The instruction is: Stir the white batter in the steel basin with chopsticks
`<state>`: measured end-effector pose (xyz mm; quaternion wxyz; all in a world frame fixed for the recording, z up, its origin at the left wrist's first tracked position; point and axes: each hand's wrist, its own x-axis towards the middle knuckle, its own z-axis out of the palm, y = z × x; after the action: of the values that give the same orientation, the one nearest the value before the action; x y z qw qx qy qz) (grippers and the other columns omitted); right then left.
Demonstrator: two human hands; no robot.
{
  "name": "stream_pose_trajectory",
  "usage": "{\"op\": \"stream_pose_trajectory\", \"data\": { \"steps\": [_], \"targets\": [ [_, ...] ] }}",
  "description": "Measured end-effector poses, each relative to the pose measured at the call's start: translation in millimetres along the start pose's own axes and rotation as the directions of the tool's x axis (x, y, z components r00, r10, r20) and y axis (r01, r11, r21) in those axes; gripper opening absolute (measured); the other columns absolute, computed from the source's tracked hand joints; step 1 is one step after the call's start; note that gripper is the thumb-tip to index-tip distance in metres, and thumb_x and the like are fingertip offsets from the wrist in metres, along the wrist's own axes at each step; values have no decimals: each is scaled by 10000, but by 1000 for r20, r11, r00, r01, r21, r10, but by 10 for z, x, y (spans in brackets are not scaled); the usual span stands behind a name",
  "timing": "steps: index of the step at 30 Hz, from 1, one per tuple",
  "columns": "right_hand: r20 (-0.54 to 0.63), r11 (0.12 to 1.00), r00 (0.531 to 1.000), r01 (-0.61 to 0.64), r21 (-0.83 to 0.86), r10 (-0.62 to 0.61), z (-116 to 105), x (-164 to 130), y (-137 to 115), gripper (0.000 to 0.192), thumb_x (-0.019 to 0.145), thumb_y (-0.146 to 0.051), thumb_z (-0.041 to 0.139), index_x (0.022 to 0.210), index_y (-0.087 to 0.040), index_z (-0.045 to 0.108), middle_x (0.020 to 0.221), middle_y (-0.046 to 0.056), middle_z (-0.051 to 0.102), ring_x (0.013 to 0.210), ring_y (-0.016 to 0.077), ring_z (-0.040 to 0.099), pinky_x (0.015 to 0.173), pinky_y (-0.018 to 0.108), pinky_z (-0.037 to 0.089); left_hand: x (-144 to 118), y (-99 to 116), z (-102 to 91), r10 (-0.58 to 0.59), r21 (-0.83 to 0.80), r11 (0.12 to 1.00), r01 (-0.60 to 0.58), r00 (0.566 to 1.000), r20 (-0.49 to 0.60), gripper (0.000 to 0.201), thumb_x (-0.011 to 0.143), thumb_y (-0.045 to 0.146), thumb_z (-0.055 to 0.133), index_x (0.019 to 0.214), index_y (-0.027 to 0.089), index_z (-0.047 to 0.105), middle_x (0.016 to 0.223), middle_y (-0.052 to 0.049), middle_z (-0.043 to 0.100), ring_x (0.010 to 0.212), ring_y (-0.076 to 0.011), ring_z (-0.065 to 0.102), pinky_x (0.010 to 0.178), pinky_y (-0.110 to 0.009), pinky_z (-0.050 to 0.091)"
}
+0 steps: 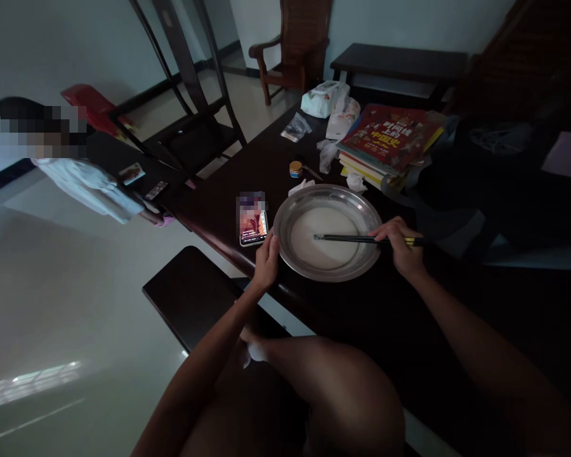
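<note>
A wide metal basin (330,276) rests on the dark wooden table, with a whitish liquid or batter (326,219) covering its bottom. My left hand (267,259) grips the basin's left rim, its fingers partly hidden by the side. In my right hand (403,247) is a pair of black chopsticks (349,238), held nearly level across the basin's right edge. Their tips dip into the white liquid near its middle. Just left of the basin lies a phone (253,219) with a lit screen, close to my left hand.
Behind the basin are a small jar (295,169), crumpled tissue (356,183), plastic bags (343,117) and a stack of books (390,139). A bench (190,298) stands below the table's left edge. Another person (83,181) is at the far left, beside dark furniture.
</note>
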<state>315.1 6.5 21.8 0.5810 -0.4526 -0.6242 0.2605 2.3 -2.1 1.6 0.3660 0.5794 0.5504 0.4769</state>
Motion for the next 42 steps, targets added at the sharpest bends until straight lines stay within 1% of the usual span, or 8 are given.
{"op": "stream_pose_trajectory", "data": {
  "steps": [9, 13, 18, 23, 27, 32, 37, 42],
  "targets": [
    [-2, 1000, 1000, -14, -18, 14, 9, 0, 11, 464, 958, -561, 546, 633, -273, 707, 714, 15, 758, 770, 220, 664, 800, 428, 495, -2, 19, -10, 4, 1, 1000, -4, 1000, 7, 774, 960, 751, 372, 1378, 148, 619, 1370, -133, 691, 1307, -299, 620, 1162, -444, 445],
    [-90, 1000, 996, -3, 22, 5, 6, 0, 23, 480, 976, -525, 536, 596, -270, 679, 674, 7, 737, 708, 207, 636, 760, 417, 479, 0, 10, -5, 10, -6, 1000, -10, 1000, 5, 753, 965, 740, 377, 1378, 159, 621, 1368, -121, 695, 1303, -293, 623, 1155, -435, 454],
    [16, 1000, 1000, -6, 3, 6, 5, 0, 24, 422, 963, -519, 565, 653, -278, 721, 723, 12, 761, 787, 224, 658, 806, 428, 482, 1, 15, 0, 12, -7, 1000, -12, 1000, 5, 748, 968, 731, 380, 1380, 154, 619, 1403, -129, 673, 1341, -296, 599, 1175, -438, 437],
    [-99, 1000, 995, -2, 13, 4, 1, 8, 32, 489, 978, -519, 530, 582, -267, 669, 670, 10, 741, 699, 204, 617, 763, 417, 464, 2, 19, -2, 6, -3, 1000, -6, 1000, 11, 735, 980, 713, 378, 1394, 151, 608, 1389, -128, 683, 1325, -294, 612, 1160, -436, 452],
    [13, 1000, 1000, -7, -6, 7, 8, 12, 11, 447, 963, -526, 553, 622, -277, 700, 707, 13, 761, 759, 220, 653, 795, 430, 487, 3, 15, 0, 14, -11, 1000, -14, 1000, 11, 743, 977, 717, 379, 1398, 148, 605, 1394, -137, 677, 1332, -302, 607, 1168, -449, 445],
    [-81, 1000, 997, 2, 0, -2, 4, 12, -4, 478, 975, -518, 529, 594, -270, 676, 669, 11, 739, 710, 213, 637, 765, 426, 486, 1, 15, 2, 16, -5, 1000, -16, 1000, 8, 733, 979, 714, 378, 1391, 154, 611, 1404, -128, 673, 1354, -293, 592, 1174, -439, 441],
    [20, 1000, 1000, -8, -25, 9, 4, 6, 1, 438, 963, -527, 550, 642, -275, 711, 713, 15, 758, 772, 222, 661, 788, 425, 499, 0, 15, 1, 8, 9, 1000, -8, 1000, -4, 737, 980, 714, 374, 1391, 150, 612, 1390, -129, 682, 1359, -298, 588, 1170, -441, 446],
    [-87, 1000, 996, -4, 17, 6, 8, 4, 18, 482, 977, -515, 535, 591, -267, 679, 672, 3, 740, 701, 200, 631, 773, 413, 478, 1, 5, -4, 5, 3, 1000, -5, 1000, 3, 737, 976, 717, 378, 1394, 156, 611, 1383, -128, 687, 1355, -305, 592, 1164, -449, 452]
  ]
}}
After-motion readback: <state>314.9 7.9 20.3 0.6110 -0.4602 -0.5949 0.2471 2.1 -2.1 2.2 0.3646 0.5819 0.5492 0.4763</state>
